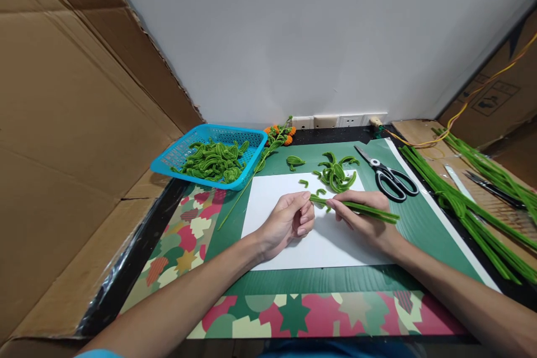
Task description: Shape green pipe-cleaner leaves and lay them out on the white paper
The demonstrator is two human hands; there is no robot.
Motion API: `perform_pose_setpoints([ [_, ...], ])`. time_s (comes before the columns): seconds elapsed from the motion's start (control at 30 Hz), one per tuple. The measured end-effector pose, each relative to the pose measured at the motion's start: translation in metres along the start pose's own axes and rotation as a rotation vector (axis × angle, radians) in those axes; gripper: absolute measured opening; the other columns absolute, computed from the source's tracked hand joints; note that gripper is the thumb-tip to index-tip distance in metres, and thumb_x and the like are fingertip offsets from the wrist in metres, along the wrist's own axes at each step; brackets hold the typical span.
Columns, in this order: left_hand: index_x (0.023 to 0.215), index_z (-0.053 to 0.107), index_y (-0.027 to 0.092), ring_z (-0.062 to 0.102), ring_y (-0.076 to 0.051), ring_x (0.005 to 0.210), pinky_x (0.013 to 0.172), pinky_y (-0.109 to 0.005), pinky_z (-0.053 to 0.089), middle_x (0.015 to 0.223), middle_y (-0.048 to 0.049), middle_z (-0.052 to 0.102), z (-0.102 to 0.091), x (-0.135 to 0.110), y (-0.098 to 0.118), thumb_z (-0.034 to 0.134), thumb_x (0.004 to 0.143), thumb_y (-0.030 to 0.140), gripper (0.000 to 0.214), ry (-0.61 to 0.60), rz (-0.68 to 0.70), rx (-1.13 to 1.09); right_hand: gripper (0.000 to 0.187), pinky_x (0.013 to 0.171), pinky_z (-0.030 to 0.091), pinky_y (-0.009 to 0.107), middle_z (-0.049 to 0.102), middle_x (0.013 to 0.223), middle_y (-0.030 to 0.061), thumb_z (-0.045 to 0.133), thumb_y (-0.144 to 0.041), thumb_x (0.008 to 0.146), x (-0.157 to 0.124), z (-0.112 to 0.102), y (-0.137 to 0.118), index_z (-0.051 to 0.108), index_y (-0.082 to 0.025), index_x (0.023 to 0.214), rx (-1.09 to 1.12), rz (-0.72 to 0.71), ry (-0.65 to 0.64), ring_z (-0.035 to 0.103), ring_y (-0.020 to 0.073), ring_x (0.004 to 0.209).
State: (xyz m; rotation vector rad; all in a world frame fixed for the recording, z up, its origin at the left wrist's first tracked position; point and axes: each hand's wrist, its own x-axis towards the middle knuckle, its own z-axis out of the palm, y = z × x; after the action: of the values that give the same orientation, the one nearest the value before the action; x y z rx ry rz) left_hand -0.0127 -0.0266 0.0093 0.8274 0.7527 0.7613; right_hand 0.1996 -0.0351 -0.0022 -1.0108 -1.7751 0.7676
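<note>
Over a white sheet of paper (285, 254), a small bunch of green pipe cleaners (369, 210) stretches between both hands. The fingertips of my left hand (291, 215) pinch its left end. My right hand (364, 215) grips the bunch farther along, thumb and fingers closed, and the other end sticks out past the knuckles to the right. Just beyond the hands lie short curled green pieces (304, 183) and a loose cluster of bent green leaf shapes (335, 173). One more leaf shape (295, 161) rests farther back on the green mat.
A blue basket (247, 176) heaped with green leaf shapes stands at the back left, beside an orange pipe-cleaner flower (289, 139) on a long stem. Black-handled scissors (390, 176) lie at the right. Bundles of green pipe cleaners (457, 201) and a cable (465, 106) are farther right.
</note>
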Motion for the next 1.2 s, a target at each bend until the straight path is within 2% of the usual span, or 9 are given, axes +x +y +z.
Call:
perform_pose_setpoints([
  [0.53,0.073,0.045,0.018,0.034,-0.004,0.042,0.040,-0.015,0.026,0.060,0.0077,0.041,-0.0043,0.0011,-0.0005,0.066,0.099,0.045,0.043,-0.023,-0.024,-0.062,0.034,0.050,0.048,0.025,0.068,0.057,-0.0007,0.067,-0.042,0.101,0.0001,0.0014,0.0002,0.075,-0.020,0.077,0.027,0.073,0.016,0.060,0.0124,0.047],
  [0.73,0.074,0.044,0.018,0.034,-0.004,0.043,0.040,-0.015,0.026,0.062,0.0077,0.040,-0.0031,0.0001,-0.0002,0.065,0.099,0.044,0.041,-0.016,-0.010,-0.058,0.028,0.051,0.047,0.024,0.069,0.059,-0.0013,0.069,-0.037,0.101,0.0010,0.0012,0.0003,0.076,-0.020,0.080,0.039,0.054,0.025,0.059,0.0115,0.047],
  [0.9,0.072,0.040,0.020,0.029,-0.004,0.041,0.040,-0.014,0.019,0.060,0.0096,0.032,0.0001,-0.0012,-0.0014,0.065,0.099,0.051,0.048,0.003,0.051,0.004,0.029,0.051,0.046,0.023,0.068,0.057,-0.0021,0.069,-0.033,0.101,0.0016,-0.0011,-0.0019,0.074,-0.020,0.076,0.037,0.019,0.011,0.059,0.0108,0.046],
  [1.2,0.068,0.034,0.021,0.027,-0.004,0.039,0.039,-0.016,0.016,0.056,0.0108,0.026,-0.0030,0.0016,-0.0034,0.064,0.098,0.054,0.054,-0.011,0.037,0.064,0.025,0.055,0.047,0.023,0.070,0.060,-0.0022,0.068,-0.029,0.100,0.0017,-0.0007,-0.0046,0.074,-0.020,0.078,0.001,-0.029,0.005,0.061,0.0106,0.048],
])
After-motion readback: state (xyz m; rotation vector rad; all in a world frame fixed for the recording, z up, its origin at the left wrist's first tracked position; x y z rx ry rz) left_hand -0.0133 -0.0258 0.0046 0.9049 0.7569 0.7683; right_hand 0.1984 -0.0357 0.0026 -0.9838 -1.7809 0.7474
